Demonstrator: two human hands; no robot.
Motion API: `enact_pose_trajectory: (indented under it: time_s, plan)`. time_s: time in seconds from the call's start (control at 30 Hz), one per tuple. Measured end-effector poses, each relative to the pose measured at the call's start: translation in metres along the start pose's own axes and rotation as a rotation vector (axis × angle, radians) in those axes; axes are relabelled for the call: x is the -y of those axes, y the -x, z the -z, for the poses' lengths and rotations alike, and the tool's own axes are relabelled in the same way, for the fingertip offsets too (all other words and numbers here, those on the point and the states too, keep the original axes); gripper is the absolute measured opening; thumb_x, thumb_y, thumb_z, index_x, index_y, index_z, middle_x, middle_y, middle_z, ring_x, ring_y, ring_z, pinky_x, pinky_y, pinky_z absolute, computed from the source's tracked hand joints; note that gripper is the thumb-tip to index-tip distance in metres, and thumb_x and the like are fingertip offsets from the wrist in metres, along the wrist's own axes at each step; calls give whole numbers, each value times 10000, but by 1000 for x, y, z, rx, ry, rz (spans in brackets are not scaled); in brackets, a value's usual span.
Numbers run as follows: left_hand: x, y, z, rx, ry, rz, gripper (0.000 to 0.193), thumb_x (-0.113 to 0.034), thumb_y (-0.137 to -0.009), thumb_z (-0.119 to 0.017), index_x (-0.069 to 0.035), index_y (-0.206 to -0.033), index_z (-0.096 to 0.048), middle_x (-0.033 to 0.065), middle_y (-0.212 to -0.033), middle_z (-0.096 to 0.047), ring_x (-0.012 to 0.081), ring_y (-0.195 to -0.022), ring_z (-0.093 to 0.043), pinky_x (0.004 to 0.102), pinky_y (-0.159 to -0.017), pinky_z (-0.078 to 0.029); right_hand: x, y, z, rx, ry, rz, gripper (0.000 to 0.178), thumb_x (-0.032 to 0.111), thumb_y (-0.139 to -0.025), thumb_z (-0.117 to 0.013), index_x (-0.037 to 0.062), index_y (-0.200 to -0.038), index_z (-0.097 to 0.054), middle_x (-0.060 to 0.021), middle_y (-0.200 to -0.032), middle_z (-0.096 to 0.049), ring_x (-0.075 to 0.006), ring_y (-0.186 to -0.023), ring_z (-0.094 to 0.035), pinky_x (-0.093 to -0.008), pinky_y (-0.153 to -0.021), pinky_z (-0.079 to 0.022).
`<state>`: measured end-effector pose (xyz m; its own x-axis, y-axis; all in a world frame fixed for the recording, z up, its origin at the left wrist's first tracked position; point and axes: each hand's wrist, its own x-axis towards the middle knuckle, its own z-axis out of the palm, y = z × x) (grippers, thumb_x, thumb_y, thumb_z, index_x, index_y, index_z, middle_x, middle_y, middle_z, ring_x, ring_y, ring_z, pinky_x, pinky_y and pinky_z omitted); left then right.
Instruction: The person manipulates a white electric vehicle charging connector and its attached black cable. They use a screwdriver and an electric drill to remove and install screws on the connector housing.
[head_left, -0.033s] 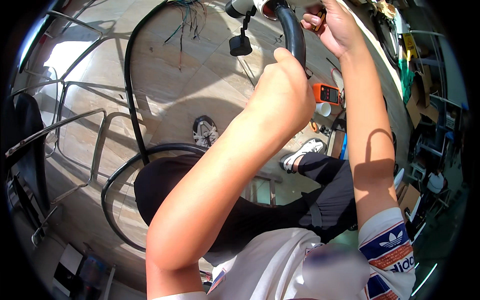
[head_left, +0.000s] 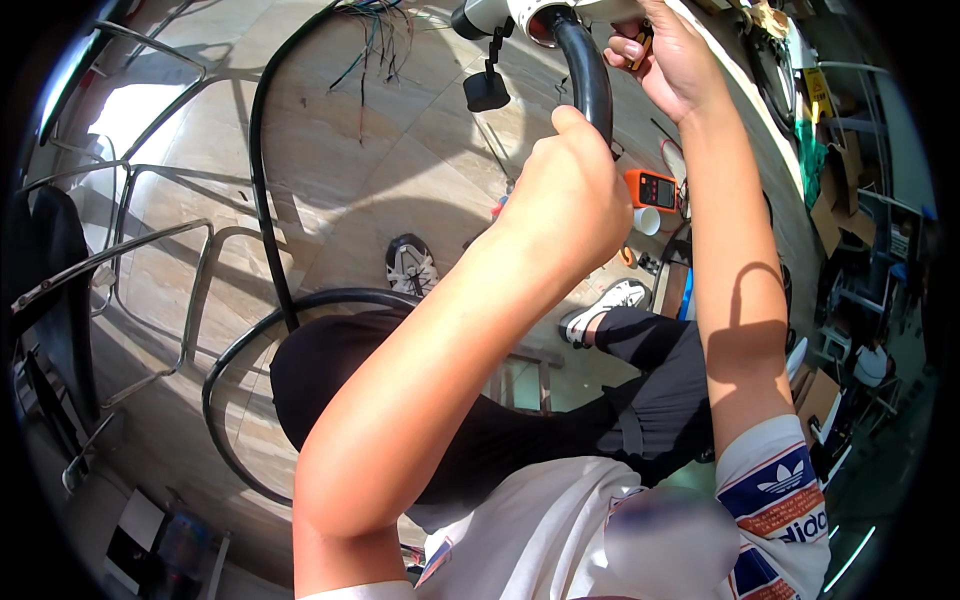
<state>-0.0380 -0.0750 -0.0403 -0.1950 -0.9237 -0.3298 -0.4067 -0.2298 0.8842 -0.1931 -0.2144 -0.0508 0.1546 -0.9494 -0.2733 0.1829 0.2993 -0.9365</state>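
Note:
My left hand [head_left: 578, 185] is wrapped round a thick black cable [head_left: 588, 75] near the top of the view. The cable runs up into the round opening of a white connector housing [head_left: 506, 10], cut off by the upper edge. A black cap [head_left: 487, 91] dangles from the housing on a short linked strap. To the right of the cable, my right hand [head_left: 684, 75] has its fingers curled round a small yellow-and-black tool [head_left: 642, 48], close beside the housing. The tool's tip is hidden, so I cannot tell whether it touches the housing.
Loose thin wires [head_left: 375, 35] fan out on the tiled floor. The long black cable [head_left: 258, 150] loops down the left, near metal-framed chairs [head_left: 205, 265]. An orange meter [head_left: 652, 189] and a white cup [head_left: 647, 220] lie beyond my foot. Cardboard boxes [head_left: 842, 200] stand at the right.
The housing, the cable and my left hand have shifted down slightly. The hanging cap has swung a little to the right. My right hand keeps its hold on the tool.

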Motion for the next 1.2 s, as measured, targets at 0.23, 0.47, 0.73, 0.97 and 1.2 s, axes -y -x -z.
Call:
enact_pose_trajectory:
  time_s: [0.23, 0.47, 0.73, 0.97, 1.2]
  plan:
    - [3, 5, -20, 42, 109, -37, 419, -22, -861, -603, 194, -1115, -349, 416, -865, -635, 536, -852, -681, 518, -792, -576, 6, 11, 10, -4, 84, -37, 260, 325, -1019, -630, 80, -939, -590, -28, -703, -555, -174, -560, -526, -341, -557, -453]
    - [-1, 17, -37, 70, 160, 53, 463, -150, -893, -654, 116, -1183, -410, 375, -991, -651, 507, -986, -669, 506, -868, -525, 10, 31, 12, 73, 130, 63, 389, 510, -938, -703, 127, -983, -658, 22, -796, -633, -92, -658, -594, -251, -586, -472]
    - [5, 18, -35, 139, 246, 13, 509, -271, -890, -691, 89, -1215, -537, 258, -1032, -691, 334, -951, -707, 420, -862, -535, 37, 73, -14, 113, 246, 66, 379, 430, -904, -739, 67, -905, -631, 15, -857, -568, -62, -726, -524, -229, -623, -430]
    - [-10, 11, -32, 103, 792, 75, 760, -275, -887, -798, 62, -1398, -346, 165, -1040, -688, 197, -926, -688, 344, -781, -561, 51, 112, -15, 106, 148, 226, 305, 318, -838, -764, 53, -904, -626, -2, -825, -585, -68, -767, -583, -243, -589, -488]
    - [-21, 10, -24, -277, 1040, -274, 690, -70, -848, -757, 37, -1400, -357, 148, -1090, -678, 214, -911, -708, 339, -774, -586, 51, 139, -35, 6, 113, 307, 329, 321, -851, -757, 24, -942, -647, -38, -818, -623, -102, -718, -596, -263, -623, -476]
